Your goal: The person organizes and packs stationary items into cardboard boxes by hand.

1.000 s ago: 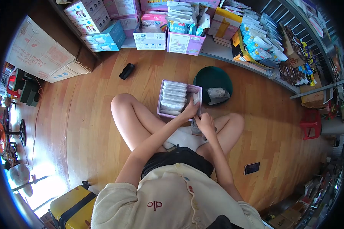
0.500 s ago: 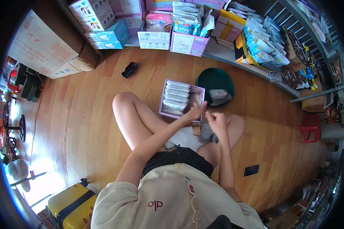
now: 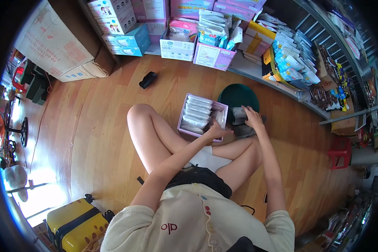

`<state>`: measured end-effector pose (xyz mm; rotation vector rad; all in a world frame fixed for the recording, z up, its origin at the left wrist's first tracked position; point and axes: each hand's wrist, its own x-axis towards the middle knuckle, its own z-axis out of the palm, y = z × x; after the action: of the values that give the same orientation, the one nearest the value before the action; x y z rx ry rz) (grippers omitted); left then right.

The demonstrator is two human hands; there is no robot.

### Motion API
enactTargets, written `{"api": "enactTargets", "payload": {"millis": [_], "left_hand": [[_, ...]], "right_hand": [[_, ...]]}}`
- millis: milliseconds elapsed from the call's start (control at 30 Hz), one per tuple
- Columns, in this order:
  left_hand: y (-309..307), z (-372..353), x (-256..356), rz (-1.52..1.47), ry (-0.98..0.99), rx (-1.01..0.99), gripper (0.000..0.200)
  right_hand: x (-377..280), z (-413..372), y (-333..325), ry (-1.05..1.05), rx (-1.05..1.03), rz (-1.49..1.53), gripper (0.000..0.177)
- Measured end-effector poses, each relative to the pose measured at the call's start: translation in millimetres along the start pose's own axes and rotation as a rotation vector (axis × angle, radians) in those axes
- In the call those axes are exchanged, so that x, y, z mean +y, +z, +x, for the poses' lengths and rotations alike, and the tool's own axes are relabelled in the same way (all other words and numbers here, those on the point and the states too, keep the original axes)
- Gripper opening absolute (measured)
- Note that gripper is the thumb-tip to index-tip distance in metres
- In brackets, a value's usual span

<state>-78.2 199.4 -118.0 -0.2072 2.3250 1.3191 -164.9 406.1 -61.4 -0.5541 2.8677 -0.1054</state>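
In front of my crossed legs stands a lilac box with a row of white, plastic-wrapped packets on its left side. My left hand rests at the box's front right corner, its fingers partly hidden inside by another clear packet and its thumb stretched out to the right. Right behind the box is a dark green basin. Over its front edge, my right hand has its fingers and thumb around the right end of a greyish plastic packet. My grey sock shows just below.
A small black object lies on the wooden floor behind the box. Mask boxes and packs line the back shelf. A big carton stands back left, a yellow suitcase front left, a red stool at the right.
My right hand has moved from above my right foot, forward and right, to the packet in the basin. My left hand stays at the box corner, thumb now lower. The phone is mostly hidden by my arm.
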Motion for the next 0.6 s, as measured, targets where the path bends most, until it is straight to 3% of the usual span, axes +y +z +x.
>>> {"api": "enactTargets", "payload": {"millis": [133, 333, 400, 433, 500, 533, 600], "left_hand": [[-1.5, 4.5, -11.7, -0.054, 0.039, -0.078, 0.128], [-3.2, -1.4, -4.9, -0.045, 0.017, -0.051, 0.122], [-7.8, -9.5, 4.4, -0.045, -0.028, -0.076, 0.122], [-11.0, -14.8, 12.2, 0.054, -0.073, -0.022, 0.121], [-7.4, -16.2, 14.7, 0.152, -0.113, 0.021, 0.12], [-6.5, -16.5, 15.5, 0.163, -0.09, 0.066, 0.118], [0.0, -18.9, 15.8, 0.17, -0.062, 0.103, 0.117]], "right_hand": [[1.2, 16.9, 9.5, -0.044, -0.027, -0.022, 0.069], [2.0, 26.1, 32.2, -0.019, 0.089, -0.168, 0.056], [3.0, 24.1, 26.0, 0.027, 0.281, 0.017, 0.038], [4.8, 24.2, 21.9, 0.03, 0.279, 0.018, 0.038], [11.5, 22.5, 11.2, 0.173, 0.339, 0.311, 0.027], [15.0, 19.9, 6.1, 0.181, 0.338, 0.306, 0.027], [12.5, 8.7, -15.0, 0.23, 0.145, 0.761, 0.025]]}}
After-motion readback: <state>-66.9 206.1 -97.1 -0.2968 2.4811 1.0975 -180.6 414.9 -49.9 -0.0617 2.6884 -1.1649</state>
